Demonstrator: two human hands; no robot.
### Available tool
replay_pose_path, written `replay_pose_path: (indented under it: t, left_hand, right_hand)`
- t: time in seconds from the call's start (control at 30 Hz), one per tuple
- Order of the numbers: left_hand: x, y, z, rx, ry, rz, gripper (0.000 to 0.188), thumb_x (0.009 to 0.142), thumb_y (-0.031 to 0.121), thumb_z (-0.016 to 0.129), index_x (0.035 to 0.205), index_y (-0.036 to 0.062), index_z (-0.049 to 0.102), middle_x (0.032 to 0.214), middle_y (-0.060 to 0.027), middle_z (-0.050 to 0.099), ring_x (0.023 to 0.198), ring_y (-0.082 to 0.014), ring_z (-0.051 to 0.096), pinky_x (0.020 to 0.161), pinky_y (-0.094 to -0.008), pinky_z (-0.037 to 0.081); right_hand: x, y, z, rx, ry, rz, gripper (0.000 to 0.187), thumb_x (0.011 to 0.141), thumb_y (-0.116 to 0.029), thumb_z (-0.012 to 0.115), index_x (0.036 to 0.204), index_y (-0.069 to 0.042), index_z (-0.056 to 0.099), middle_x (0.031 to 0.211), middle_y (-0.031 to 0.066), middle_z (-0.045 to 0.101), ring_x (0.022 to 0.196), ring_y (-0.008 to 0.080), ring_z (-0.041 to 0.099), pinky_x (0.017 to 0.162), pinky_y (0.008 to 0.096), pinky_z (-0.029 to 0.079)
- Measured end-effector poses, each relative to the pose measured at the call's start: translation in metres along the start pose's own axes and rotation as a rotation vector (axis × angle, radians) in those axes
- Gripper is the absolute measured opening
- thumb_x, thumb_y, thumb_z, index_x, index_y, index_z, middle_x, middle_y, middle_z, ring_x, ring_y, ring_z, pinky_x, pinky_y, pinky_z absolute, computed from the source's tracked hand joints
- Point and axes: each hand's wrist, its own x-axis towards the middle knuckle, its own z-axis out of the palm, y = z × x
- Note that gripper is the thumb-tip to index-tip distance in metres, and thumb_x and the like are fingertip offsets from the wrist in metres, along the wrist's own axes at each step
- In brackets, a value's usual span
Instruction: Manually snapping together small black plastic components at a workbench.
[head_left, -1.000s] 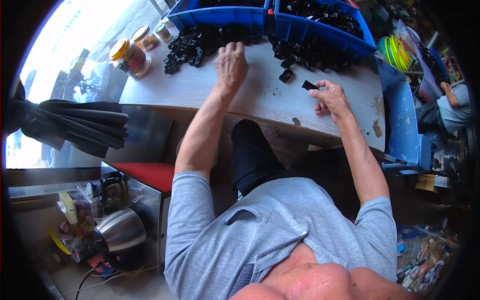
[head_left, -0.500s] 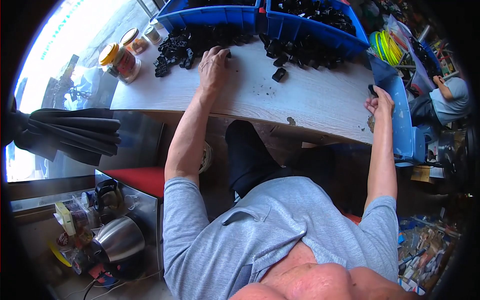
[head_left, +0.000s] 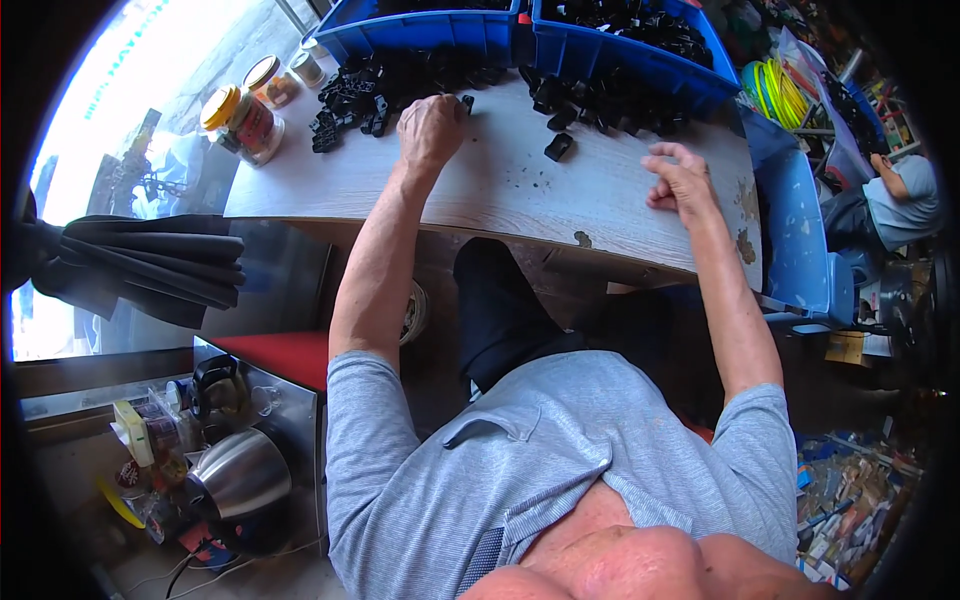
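My left hand [head_left: 432,130] is closed near the far side of the table, with a small black plastic part [head_left: 468,103] at its fingertips. Beside it lies a heap of similar black parts [head_left: 420,75], some linked in clumps on its left. Over the right part of the table, my right hand [head_left: 682,183] has its fingers apart and nothing between them. A second pile of black parts [head_left: 610,108] lies beyond it, and one single black part [head_left: 558,148] sits apart from that pile.
Two blue crates [head_left: 420,32] of black parts stand along the far edge. A light-blue bin [head_left: 805,225] adjoins the table's right end. Jars with yellow lids [head_left: 243,122] stand at the left. Another person [head_left: 905,195] sits at the far right.
My right hand has moved left from beside the light-blue bin, and the black part it held is gone from it. My left hand has shifted slightly right, its fingers curled more.
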Motion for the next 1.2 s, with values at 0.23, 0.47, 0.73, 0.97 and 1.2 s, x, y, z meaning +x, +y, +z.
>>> replay_pose_path:
  t: [0.23, 0.47, 0.73, 0.97, 1.2]
  left_hand:
    - [-0.007, -0.005, -0.001, -0.192, 0.171, 0.041, 0.029, 0.085, 0.011, 0.063, 0.11, 0.0134, 0.076, 0.113, -0.0173, 0.071, 0.097, -0.0359, 0.069, 0.086, -0.0446, 0.055]
    - [-0.01, 0.008, -0.003, 0.029, -0.074, 0.293, 0.044, 0.085, 0.001, 0.061, 0.125, 0.0166, 0.07, 0.126, -0.0079, 0.068, 0.115, -0.0314, 0.064, 0.096, -0.0411, 0.054]
    - [-0.019, 0.03, -0.009, 0.075, -0.194, 0.302, 0.041, 0.088, 0.008, 0.067, 0.128, 0.015, 0.067, 0.11, -0.013, 0.071, 0.104, -0.0326, 0.067, 0.091, -0.0424, 0.055]
    - [-0.017, 0.029, -0.007, 0.071, -0.148, 0.334, 0.042, 0.086, 0.007, 0.066, 0.128, 0.0155, 0.067, 0.106, -0.0123, 0.071, 0.101, -0.0312, 0.068, 0.084, -0.0432, 0.056]
    - [-0.056, 0.08, -0.006, -0.282, 0.196, 0.401, 0.046, 0.08, 0.01, 0.074, 0.125, 0.0137, 0.067, 0.12, -0.0098, 0.068, 0.106, -0.0328, 0.062, 0.089, -0.0426, 0.054]
  right_hand:
    - [-0.012, -0.02, 0.061, -0.167, -0.106, 0.018, 0.047, 0.084, -0.017, 0.078, 0.127, -0.01, 0.062, 0.06, -0.0014, 0.053, 0.051, 0.0101, 0.059, 0.047, 0.0292, 0.056]
    - [-0.003, -0.025, 0.091, -0.308, -0.186, -0.067, 0.053, 0.083, -0.012, 0.076, 0.134, -0.013, 0.061, 0.063, 0.0007, 0.056, 0.048, 0.0103, 0.056, 0.041, 0.0277, 0.05]
    - [0.004, -0.031, 0.105, -0.455, -0.201, -0.125, 0.057, 0.078, -0.01, 0.075, 0.134, -0.013, 0.061, 0.058, 0.0015, 0.054, 0.042, 0.0113, 0.052, 0.038, 0.0277, 0.046]
    - [0.005, -0.032, 0.109, -0.554, -0.208, -0.15, 0.048, 0.078, -0.014, 0.076, 0.125, -0.01, 0.065, 0.056, 0.0024, 0.054, 0.041, 0.0119, 0.053, 0.038, 0.0283, 0.046]
    - [0.013, -0.025, 0.093, -0.482, -0.261, -0.051, 0.041, 0.079, -0.027, 0.082, 0.112, -0.007, 0.068, 0.067, 0.005, 0.062, 0.048, 0.0134, 0.058, 0.044, 0.0305, 0.052]
